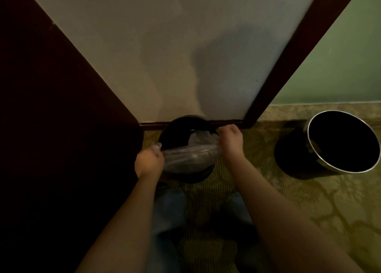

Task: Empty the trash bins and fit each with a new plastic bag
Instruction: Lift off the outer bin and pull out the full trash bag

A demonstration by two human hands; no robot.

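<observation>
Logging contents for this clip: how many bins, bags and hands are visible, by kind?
Round black trash bins: 2 (bin at the wall, silver-rimmed bin)
Clear plastic bag: 1
Bare hands: 2 (left hand, right hand)
Total: 5

Couldn't read any text, label or number on the black bin, plastic bag or steel-rimmed bin.
</observation>
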